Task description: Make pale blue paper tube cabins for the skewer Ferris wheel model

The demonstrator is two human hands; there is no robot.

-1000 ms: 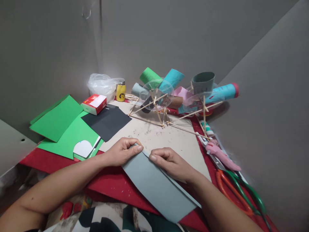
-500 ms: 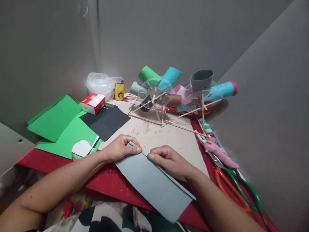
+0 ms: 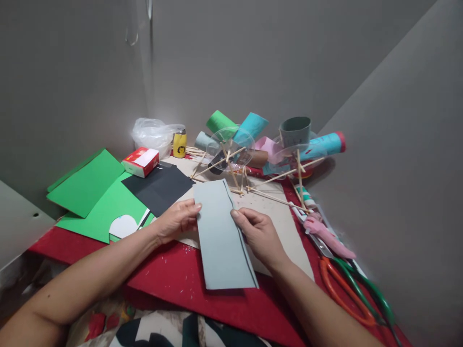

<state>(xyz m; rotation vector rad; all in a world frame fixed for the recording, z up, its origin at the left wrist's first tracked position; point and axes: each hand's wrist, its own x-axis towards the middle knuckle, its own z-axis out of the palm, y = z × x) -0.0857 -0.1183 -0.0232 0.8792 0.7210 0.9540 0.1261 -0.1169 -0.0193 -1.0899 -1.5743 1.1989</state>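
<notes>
Between my hands is a grey-blue sheet of paper (image 3: 220, 241), held nearly upright lengthwise, with a narrow fold running down its right long edge. My left hand (image 3: 178, 219) grips the left edge, thumb in front and fingers behind. At the folded right edge, my right hand (image 3: 257, 233) pinches the paper between thumb and curled fingers. Beneath the sheet lie a beige board (image 3: 285, 231) and a red tablecloth (image 3: 162, 274).
Behind stand stick frames (image 3: 227, 156) with clear discs and coloured paper tubes (image 3: 251, 127). Green sheets (image 3: 87, 183), black paper (image 3: 159, 188), a red box (image 3: 141, 161) and a yellow container (image 3: 179, 143) lie left. Scissors with orange and green handles (image 3: 347, 289) rest at right.
The sheet has turned from slanting to nearly upright and come up over the board. My hands have moved apart, the left now on the opposite long edge from the right.
</notes>
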